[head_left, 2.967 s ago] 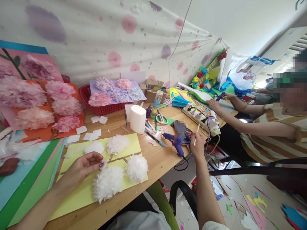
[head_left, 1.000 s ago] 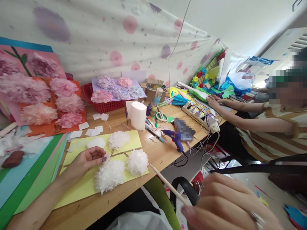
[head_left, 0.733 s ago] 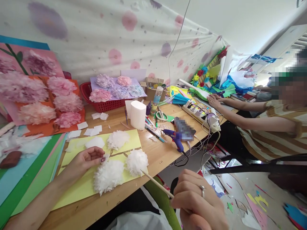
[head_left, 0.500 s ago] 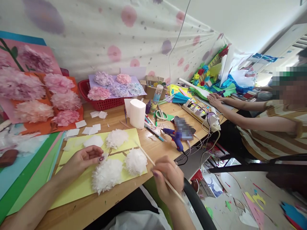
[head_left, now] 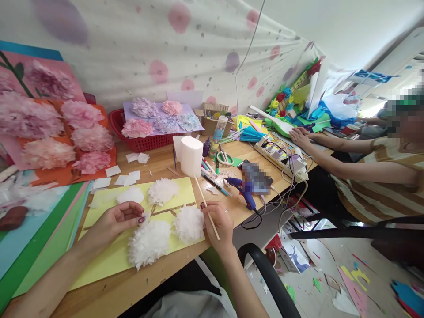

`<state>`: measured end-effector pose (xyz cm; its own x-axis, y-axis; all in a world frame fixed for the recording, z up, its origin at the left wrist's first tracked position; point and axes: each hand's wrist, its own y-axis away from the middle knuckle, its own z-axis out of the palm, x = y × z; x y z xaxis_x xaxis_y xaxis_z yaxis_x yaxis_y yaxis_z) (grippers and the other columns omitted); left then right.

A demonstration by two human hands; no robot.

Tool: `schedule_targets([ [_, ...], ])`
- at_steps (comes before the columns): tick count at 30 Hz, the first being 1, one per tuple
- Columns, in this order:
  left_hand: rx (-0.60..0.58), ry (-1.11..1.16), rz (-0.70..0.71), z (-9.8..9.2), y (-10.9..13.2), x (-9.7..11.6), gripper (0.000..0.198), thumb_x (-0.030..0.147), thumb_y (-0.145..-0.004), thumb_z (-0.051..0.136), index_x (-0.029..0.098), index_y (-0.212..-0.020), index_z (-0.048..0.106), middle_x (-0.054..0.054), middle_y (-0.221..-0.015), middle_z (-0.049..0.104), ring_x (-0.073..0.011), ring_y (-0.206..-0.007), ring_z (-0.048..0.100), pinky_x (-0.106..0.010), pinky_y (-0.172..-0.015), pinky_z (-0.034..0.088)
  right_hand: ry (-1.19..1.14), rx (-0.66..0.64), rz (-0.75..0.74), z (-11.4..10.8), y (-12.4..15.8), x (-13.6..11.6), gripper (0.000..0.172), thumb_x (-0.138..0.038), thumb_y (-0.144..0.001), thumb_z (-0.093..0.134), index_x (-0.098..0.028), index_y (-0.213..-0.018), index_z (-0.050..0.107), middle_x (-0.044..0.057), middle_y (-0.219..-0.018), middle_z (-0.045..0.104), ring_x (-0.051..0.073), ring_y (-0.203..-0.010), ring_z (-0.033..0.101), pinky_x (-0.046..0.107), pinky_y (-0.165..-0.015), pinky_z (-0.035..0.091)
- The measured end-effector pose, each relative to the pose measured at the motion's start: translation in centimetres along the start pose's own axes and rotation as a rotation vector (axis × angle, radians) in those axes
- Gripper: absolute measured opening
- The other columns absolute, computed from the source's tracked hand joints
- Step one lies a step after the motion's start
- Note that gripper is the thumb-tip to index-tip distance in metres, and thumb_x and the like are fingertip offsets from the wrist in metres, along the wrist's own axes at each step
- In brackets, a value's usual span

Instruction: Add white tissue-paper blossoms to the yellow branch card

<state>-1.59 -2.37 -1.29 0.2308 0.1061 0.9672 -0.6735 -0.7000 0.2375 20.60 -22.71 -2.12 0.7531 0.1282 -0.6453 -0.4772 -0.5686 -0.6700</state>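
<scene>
In my right hand [head_left: 219, 223] is a thin pale wooden stick [head_left: 206, 205], pinched between thumb and fingers and tilted up towards the left. My left hand [head_left: 127, 216] has its fingers curled towards the thumb over yellow paper [head_left: 109, 247]; whatever lies between the fingertips is too faint to name. White tissue-paper flowers sit on the sheet: a large one [head_left: 150, 244] just below my left hand, one [head_left: 188, 223] beside my right hand, and another [head_left: 162, 191] farther up. Brown branch lines [head_left: 165, 210] run between them. White tissue pieces [head_left: 130, 194] lie behind my left hand.
A white tissue roll [head_left: 191, 155], scissors [head_left: 224, 157], pens and a blue glue gun [head_left: 240, 191] lie behind. A red basket [head_left: 149, 142] and finished flower pictures [head_left: 89, 137] line the wall. Cables trail from a power strip [head_left: 280, 157]. A co-worker [head_left: 367, 176] sits at right.
My right hand has moved left and up, close to the right-hand flower, and the stick now stands steeper. My left hand has stayed almost in place.
</scene>
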Motion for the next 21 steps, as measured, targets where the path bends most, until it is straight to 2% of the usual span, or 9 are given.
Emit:
schedule_targets([
  [8,-0.023,0.021,-0.003,0.12,-0.12,0.13,0.039,0.045,-0.056,0.091,0.021,-0.080,0.071,-0.005,-0.082,0.069,-0.0206,-0.082,0.066,-0.027,-0.071,0.056,0.017,-0.029,0.006,-0.03,0.31,0.29,0.021,-0.007,-0.084,0.050,-0.025,-0.086,0.060,0.004,-0.091,0.070,0.022,-0.087,0.067,0.037,-0.075,0.052],
  [21,-0.036,0.013,0.003,-0.02,-0.09,-0.01,0.039,0.045,-0.058,0.090,0.021,-0.081,0.070,-0.003,-0.081,0.069,-0.0187,-0.081,0.064,-0.026,-0.072,0.055,-0.008,-0.045,0.009,-0.11,0.32,0.21,0.020,-0.005,-0.085,0.052,-0.023,-0.088,0.060,0.004,-0.093,0.068,0.019,-0.089,0.065,0.032,-0.076,0.050],
])
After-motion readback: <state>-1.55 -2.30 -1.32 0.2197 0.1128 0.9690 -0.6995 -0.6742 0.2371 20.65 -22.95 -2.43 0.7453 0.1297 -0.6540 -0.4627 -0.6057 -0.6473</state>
